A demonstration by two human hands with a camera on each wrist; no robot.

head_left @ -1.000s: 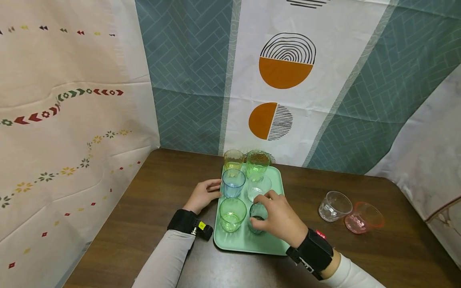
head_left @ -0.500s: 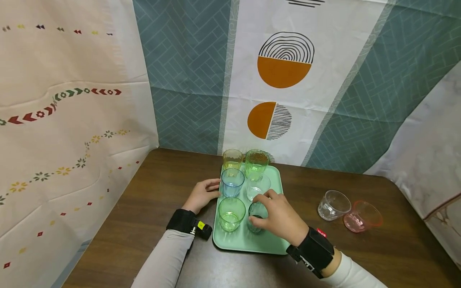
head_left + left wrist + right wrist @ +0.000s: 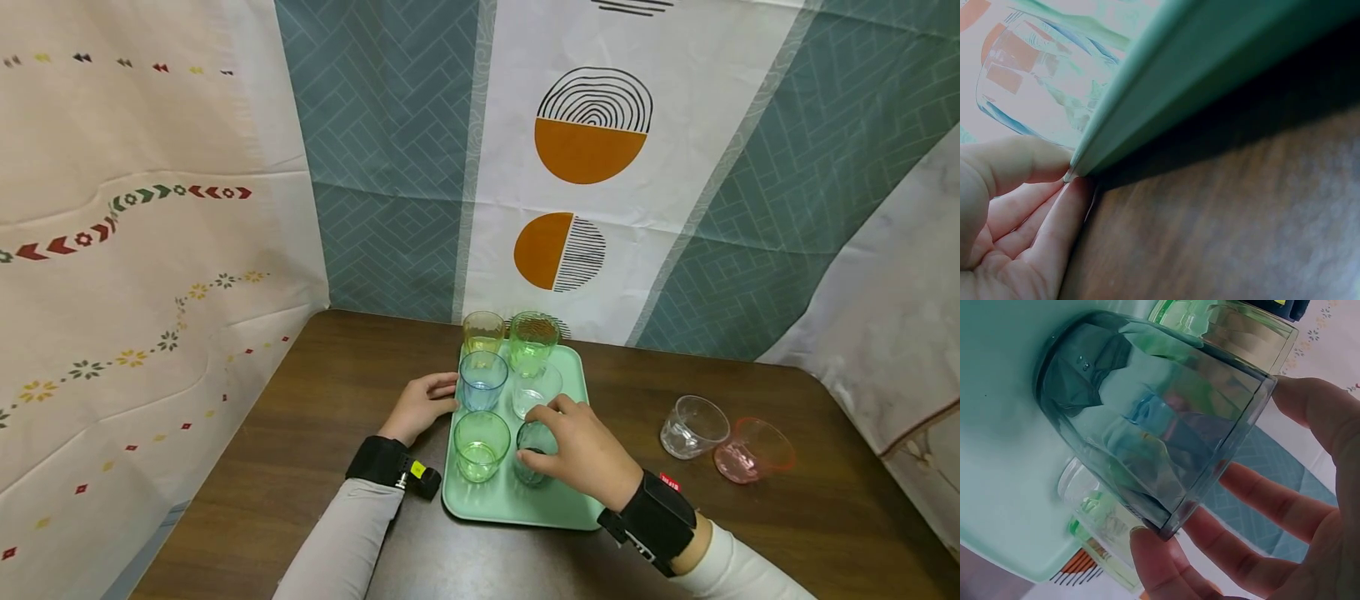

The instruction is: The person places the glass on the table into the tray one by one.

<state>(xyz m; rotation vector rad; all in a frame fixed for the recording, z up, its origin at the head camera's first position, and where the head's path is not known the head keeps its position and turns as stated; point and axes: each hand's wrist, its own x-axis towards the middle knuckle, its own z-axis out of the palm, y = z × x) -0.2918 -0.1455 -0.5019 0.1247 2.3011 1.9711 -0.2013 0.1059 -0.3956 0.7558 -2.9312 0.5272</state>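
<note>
A light green tray (image 3: 517,510) lies on the table, bearing two rows of glasses. My left hand (image 3: 416,408) pinches the tray's left edge, thumb over the rim and fingers below, as the left wrist view shows. At the tray's near right stands a dark teal glass (image 3: 1141,425); my right hand (image 3: 585,454) grips its rim from above with thumb and fingers. Left of it is a green glass (image 3: 482,454). Behind stand a blue glass (image 3: 483,385) and a clear glass (image 3: 534,390), then a yellow glass (image 3: 483,332) and another green glass (image 3: 534,343).
To the right of the tray, a clear glass (image 3: 692,429) and a pink glass (image 3: 750,454) sit tilted-looking on the brown wooden table (image 3: 337,367), close together. Patterned cloth (image 3: 390,167) hangs behind the table, and pale cloth (image 3: 150,292) hangs at the left.
The head view has shifted very slightly. Both hands, the tray and the glasses keep their places.
</note>
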